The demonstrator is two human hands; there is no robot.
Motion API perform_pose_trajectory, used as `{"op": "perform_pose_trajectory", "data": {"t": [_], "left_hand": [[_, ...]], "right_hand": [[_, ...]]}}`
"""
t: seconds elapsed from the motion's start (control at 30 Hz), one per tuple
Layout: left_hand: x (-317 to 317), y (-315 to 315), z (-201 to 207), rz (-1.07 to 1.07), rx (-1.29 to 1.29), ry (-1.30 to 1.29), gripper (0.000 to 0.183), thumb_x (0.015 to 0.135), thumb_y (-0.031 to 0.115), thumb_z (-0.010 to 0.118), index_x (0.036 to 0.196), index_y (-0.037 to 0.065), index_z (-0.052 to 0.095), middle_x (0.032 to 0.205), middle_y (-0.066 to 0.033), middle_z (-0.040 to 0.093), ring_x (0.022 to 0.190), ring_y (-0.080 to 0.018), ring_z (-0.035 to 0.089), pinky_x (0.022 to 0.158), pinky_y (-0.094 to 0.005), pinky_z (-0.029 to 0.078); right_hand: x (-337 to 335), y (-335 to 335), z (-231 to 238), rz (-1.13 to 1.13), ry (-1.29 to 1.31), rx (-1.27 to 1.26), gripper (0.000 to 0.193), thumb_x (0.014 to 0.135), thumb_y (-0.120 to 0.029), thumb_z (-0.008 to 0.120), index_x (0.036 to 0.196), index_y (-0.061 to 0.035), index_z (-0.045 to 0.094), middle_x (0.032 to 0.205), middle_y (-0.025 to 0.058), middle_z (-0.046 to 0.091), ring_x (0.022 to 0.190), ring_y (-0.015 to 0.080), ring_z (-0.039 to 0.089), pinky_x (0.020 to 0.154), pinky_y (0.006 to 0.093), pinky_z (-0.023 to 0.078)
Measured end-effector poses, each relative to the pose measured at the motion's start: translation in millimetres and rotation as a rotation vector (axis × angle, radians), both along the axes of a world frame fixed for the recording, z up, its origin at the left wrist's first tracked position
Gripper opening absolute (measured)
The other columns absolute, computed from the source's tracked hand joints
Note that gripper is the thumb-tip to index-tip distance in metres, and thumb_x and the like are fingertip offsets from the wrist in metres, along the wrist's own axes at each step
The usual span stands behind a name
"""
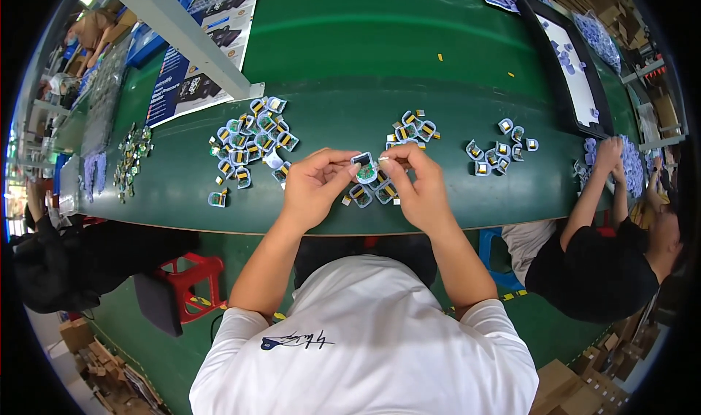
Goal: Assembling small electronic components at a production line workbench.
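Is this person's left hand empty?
No, the left hand has a small module with a green board pinched at its fingertips.

casing point(365, 168) | pale blue | green board point(367, 173) exposed | pale piece point(383, 160) at right

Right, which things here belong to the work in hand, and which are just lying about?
Belonging:
green-board unit in left hand
pale piece in right hand
similar units piled on the table

Apparently just lying about:
printed sheet
red stool
cardboard boxes
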State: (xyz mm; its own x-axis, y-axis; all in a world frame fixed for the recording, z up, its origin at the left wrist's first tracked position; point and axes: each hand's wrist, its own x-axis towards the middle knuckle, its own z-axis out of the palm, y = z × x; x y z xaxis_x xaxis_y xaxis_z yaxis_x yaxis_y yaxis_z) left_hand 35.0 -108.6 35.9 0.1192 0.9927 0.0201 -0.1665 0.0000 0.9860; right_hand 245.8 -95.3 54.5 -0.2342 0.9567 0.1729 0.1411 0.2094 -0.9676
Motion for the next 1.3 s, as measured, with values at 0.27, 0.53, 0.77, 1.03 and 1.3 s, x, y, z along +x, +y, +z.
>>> {"op": "perform_pose_trajectory", "data": {"t": [0.27,0.53,0.77,1.03,1.3], "left_hand": [[4,3,1,0.010,-0.003,0.039,0.024,0.097,-0.003,0.071,0.121,-0.004,0.074,0.106,-0.0083,0.072,0.093,-0.0118,0.073,0.085,-0.0247,0.059],[-4,5,5,-0.136,-0.204,0.017,0.026,0.101,0.004,0.070,0.126,-0.003,0.073,0.105,-0.0079,0.078,0.090,-0.0105,0.072,0.084,-0.0261,0.059],[-3,3,10,-0.189,-0.229,0.057,0.026,0.102,0.001,0.067,0.127,-0.004,0.072,0.109,-0.0083,0.077,0.093,-0.0127,0.071,0.087,-0.0281,0.059],[-2,1,14,-0.208,-0.231,0.060,0.027,0.101,0.000,0.066,0.128,-0.004,0.071,0.108,-0.0087,0.077,0.093,-0.0131,0.072,0.087,-0.0285,0.059],[-5,2,10,-0.176,-0.236,0.023,0.027,0.101,-0.001,0.066,0.127,-0.006,0.070,0.110,-0.0102,0.077,0.094,-0.0142,0.072,0.088,-0.0295,0.060]], "right_hand": [[-4,-13,7,0.105,0.021,0.139,0.009,0.101,0.001,0.063,0.110,0.0010,0.066,0.106,0.0103,0.071,0.082,0.0125,0.065,0.070,0.0256,0.052],[2,-16,-3,-0.008,0.064,-0.043,0.015,0.097,0.000,0.071,0.112,0.0001,0.073,0.099,0.0087,0.076,0.087,0.0143,0.074,0.071,0.0275,0.057],[7,-10,-7,-0.032,-0.082,0.128,0.013,0.093,0.001,0.076,0.105,-0.0023,0.076,0.096,0.0061,0.074,0.080,0.0115,0.067,0.070,0.0254,0.054],[5,-1,4,-0.063,-0.319,0.449,0.014,0.083,-0.008,0.084,0.095,-0.0105,0.079,0.092,0.0018,0.070,0.082,0.0195,0.064,0.079,0.0353,0.045],[6,0,2,-0.063,-0.304,0.399,0.015,0.081,-0.008,0.085,0.095,-0.0105,0.080,0.092,0.0017,0.070,0.082,0.0195,0.064,0.078,0.0342,0.043]]}}
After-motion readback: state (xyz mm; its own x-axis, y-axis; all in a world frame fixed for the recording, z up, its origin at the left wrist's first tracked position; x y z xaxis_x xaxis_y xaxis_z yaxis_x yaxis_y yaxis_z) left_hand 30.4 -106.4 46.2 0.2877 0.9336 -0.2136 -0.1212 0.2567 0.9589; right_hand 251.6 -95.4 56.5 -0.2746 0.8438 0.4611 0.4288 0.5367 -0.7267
